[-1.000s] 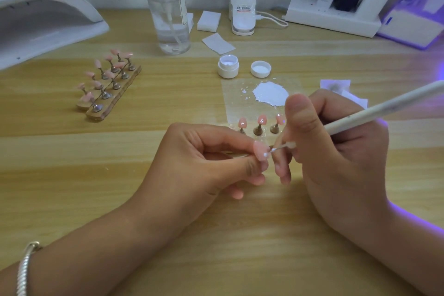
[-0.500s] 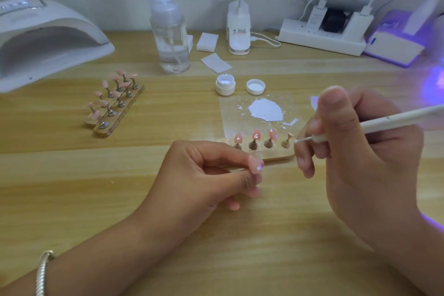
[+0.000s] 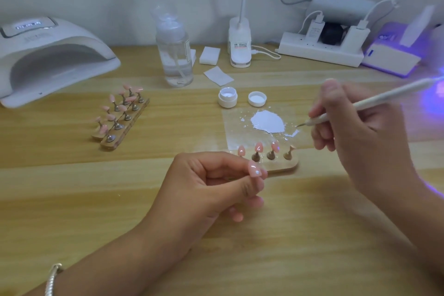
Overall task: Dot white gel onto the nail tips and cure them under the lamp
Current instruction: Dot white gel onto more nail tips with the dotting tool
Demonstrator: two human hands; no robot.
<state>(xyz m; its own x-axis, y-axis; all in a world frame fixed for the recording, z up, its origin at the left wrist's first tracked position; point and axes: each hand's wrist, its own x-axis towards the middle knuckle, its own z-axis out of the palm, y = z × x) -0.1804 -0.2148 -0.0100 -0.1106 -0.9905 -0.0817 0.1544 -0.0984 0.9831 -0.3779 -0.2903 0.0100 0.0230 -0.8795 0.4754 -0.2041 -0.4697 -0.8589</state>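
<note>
My left hand point(image 3: 211, 185) pinches a pink nail tip point(image 3: 254, 169) that carries a small white dot, just in front of a wooden holder point(image 3: 283, 166). Three pink tips and one bare peg stand on that holder. My right hand point(image 3: 355, 137) grips a white dotting pen point(image 3: 374, 101), whose metal point hovers at the right edge of the white gel puddle point(image 3: 268, 121) on a clear sheet point(image 3: 235, 137). The open gel jar point(image 3: 227, 97) and its lid point(image 3: 257, 98) sit behind the sheet. The white curing lamp point(image 3: 52, 55) stands at the far left.
A second wooden holder point(image 3: 120, 125) with several pink tips lies left of centre. At the back stand a clear pump bottle point(image 3: 174, 55), white pads point(image 3: 210, 55), a desk-lamp base point(image 3: 240, 45), a power strip point(image 3: 319, 51) and a purple-lit device point(image 3: 394, 55).
My right hand has drawn the pen away from the held nail tip, up and to the right, to the gel puddle. The left hand still holds the tip, which now shows a white dot.
</note>
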